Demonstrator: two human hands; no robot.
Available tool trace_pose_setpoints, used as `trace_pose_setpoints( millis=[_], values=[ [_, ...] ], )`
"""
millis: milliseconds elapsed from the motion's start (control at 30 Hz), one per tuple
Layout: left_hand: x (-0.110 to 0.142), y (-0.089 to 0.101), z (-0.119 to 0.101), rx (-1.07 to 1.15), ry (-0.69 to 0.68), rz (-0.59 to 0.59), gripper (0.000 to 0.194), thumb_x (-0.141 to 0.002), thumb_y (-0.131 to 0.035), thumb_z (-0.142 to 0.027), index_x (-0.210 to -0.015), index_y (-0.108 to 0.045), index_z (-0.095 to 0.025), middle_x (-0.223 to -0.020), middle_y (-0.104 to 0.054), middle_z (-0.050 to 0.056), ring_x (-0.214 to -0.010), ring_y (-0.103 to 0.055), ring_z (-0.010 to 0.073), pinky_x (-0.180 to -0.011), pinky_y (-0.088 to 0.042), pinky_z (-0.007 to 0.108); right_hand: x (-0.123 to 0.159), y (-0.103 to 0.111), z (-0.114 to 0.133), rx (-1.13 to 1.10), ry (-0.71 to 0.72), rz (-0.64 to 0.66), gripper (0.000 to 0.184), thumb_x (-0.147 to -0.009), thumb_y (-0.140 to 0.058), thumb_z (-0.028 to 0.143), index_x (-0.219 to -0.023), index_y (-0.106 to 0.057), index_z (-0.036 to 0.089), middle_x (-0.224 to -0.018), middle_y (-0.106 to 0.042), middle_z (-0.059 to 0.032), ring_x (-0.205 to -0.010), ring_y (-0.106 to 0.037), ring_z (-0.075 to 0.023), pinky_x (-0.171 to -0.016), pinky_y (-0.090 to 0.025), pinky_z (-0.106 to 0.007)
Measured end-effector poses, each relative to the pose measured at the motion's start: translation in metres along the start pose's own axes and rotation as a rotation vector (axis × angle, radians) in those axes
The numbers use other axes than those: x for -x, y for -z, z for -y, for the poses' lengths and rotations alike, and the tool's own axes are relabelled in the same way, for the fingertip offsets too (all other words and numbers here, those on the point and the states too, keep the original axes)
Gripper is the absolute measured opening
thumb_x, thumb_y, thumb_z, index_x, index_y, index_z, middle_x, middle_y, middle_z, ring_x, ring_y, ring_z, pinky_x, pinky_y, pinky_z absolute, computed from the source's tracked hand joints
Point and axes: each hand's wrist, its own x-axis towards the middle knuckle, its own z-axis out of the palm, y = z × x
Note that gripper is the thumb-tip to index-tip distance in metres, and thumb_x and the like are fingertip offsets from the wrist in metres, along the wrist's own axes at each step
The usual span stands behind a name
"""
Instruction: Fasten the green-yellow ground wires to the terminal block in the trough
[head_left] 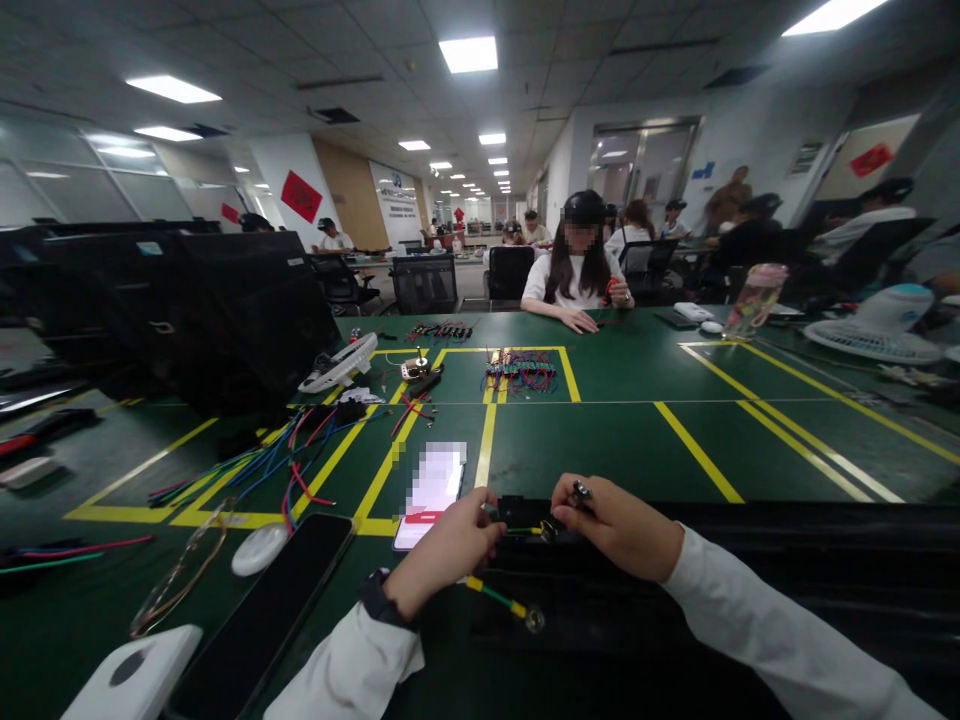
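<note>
My left hand (456, 537) pinches a slim, smooth yellow-green wire (525, 531), its round metal end over a black surface (592, 615); my right hand (616, 522) grips a small shiny metal piece (581, 492) nearby

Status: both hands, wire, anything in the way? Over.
Left hand pinching yellow-green wire. Right hand holding small metal piece. Wire's ring terminal by right hand. Lit phone just beyond left hand.

From afar I watch through one wide head-worn view, facing forward and down along the green table (615, 445). It looks from close behind the left hand (450, 540), at six o'clock in my picture, and right hand (619, 525), nearer five, reaching ceiling lights (469, 55) at twelve.
</note>
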Motion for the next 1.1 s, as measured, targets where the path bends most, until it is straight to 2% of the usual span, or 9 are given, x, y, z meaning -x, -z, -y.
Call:
trace_pose_setpoints(
  millis=[267, 433, 533, 733, 1100],
  values=[
    [0.0024, -0.0004, -0.0017, 0.013, -0.006, 0.007, 0.026, -0.078, -0.048, -0.031, -0.102, -0.046, -0.021, -0.067, -0.053, -0.001, -0.054, -0.055, 0.0137, -0.042, -0.039, 0.020, -0.0002, -0.0007, -0.0014, -0.064, 0.011, 0.008, 0.013, -0.088, -0.043, 0.026, -0.083, -0.051, 0.019, -0.069, -0.056, 0.0014, -0.065, -0.050, -0.0121, -0.061, -0.036, -0.024],
    [0.0018, 0.0001, -0.0003, 0.016, 0.000, 0.010, 0.026, -0.078, -0.049, -0.031, -0.101, -0.046, -0.021, -0.068, -0.054, -0.001, -0.055, -0.056, 0.0140, -0.042, -0.040, 0.020, 0.0004, 0.0038, 0.0009, -0.142, -0.013, -0.075, 0.016, -0.089, -0.040, 0.028, -0.081, -0.048, 0.018, -0.066, -0.053, 0.0013, -0.061, -0.049, -0.0116, -0.057, -0.037, -0.023],
    [0.0018, -0.0002, -0.0005, 0.019, 0.004, 0.011, 0.024, -0.078, -0.048, -0.031, -0.101, -0.046, -0.021, -0.067, -0.053, -0.002, -0.053, -0.055, 0.0132, -0.042, -0.040, 0.020, 0.0015, 0.0064, 0.0031, -0.097, -0.022, -0.092, 0.013, -0.088, -0.042, 0.028, -0.082, -0.049, 0.018, -0.068, -0.056, 0.0006, -0.061, -0.051, -0.0120, -0.058, -0.037, -0.024],
    [0.0029, -0.0002, -0.0027, 0.018, 0.004, 0.005, 0.025, -0.078, -0.048, -0.030, -0.101, -0.046, -0.021, -0.066, -0.052, -0.002, -0.052, -0.054, 0.0130, -0.041, -0.040, 0.019, 0.0009, 0.0060, 0.0051, -0.017, -0.004, -0.037, 0.011, -0.085, -0.049, 0.028, -0.084, -0.055, 0.018, -0.068, -0.059, 0.0003, -0.061, -0.052, -0.0121, -0.057, -0.036, -0.023],
    [0.0025, -0.0002, -0.0035, 0.009, 0.028, 0.003, 0.026, -0.078, -0.048, -0.030, -0.102, -0.047, -0.020, -0.068, -0.053, -0.001, -0.053, -0.054, 0.0131, -0.043, -0.040, 0.021, 0.0012, 0.0058, 0.0050, 0.007, 0.012, -0.029, 0.011, -0.084, -0.050, 0.025, -0.082, -0.059, 0.018, -0.069, -0.061, -0.0009, -0.063, -0.053, -0.0129, -0.059, -0.037, -0.024]
  ],
)
